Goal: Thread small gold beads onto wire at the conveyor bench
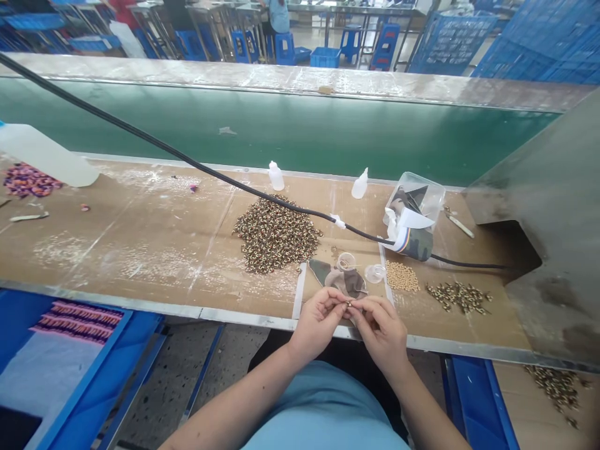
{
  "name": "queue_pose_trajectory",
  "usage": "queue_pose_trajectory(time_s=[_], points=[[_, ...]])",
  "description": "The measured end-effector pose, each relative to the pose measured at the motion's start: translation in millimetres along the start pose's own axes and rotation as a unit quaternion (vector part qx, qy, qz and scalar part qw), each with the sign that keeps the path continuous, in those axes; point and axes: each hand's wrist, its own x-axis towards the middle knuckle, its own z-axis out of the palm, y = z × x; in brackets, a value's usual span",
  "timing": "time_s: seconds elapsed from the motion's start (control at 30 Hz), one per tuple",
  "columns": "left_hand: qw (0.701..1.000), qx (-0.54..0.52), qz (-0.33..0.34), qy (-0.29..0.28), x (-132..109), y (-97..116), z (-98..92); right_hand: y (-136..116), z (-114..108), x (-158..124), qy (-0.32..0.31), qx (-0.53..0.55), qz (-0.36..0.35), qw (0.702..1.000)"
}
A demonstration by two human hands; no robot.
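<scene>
My left hand (317,322) and my right hand (380,328) meet at the near edge of the workbench (140,250), fingertips pinched together on a tiny brown bead (349,304) between them. Just beyond my fingers lies a camouflage cloth scrap (337,278) with a small clear cup (347,260) on it and a second small clear cup (375,273) beside it. A big heap of brown patterned beads (274,234) sits to the left of that. A patch of small tan beads (402,276) and a smaller pile of brown beads (459,295) lie to the right.
A black cable (187,161) runs diagonally over the bench. Two small dropper bottles (275,176) (360,184) stand at the back edge, beside a clear bag of camouflage fabric (412,215). A green conveyor belt (300,131) runs behind. Blue bins (70,362) sit below left.
</scene>
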Motion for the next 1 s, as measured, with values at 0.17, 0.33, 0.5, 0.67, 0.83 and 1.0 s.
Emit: queue_pose_trajectory(time_s=[0.17, 0.33, 0.5, 0.67, 0.83, 1.0], points=[[1.000, -0.006, -0.002, -0.015, 0, 1, -0.5, 2, 0, -4, 0.006, -0.028, -0.049, 0.998], [1.000, -0.005, -0.012, -0.017, 0, 1, 1.6, 1, 1, -4, 0.004, -0.053, -0.052, 0.997], [0.999, 0.038, 0.003, -0.003, -4, -3, -3.6, 17, -23, 3, 0.050, -0.112, -0.015, 0.992], [0.941, 0.274, 0.154, 0.124, 0, 17, -40.2, 55, -72, 5, 0.131, -0.229, 0.137, 0.955], [0.863, 0.406, 0.206, 0.216, 14, 45, -70.4, 78, -102, -1, 0.148, -0.271, 0.245, 0.919], [0.830, 0.482, 0.204, 0.191, 24, 45, -66.9, 63, -90, 5, 0.175, -0.270, 0.179, 0.930]])
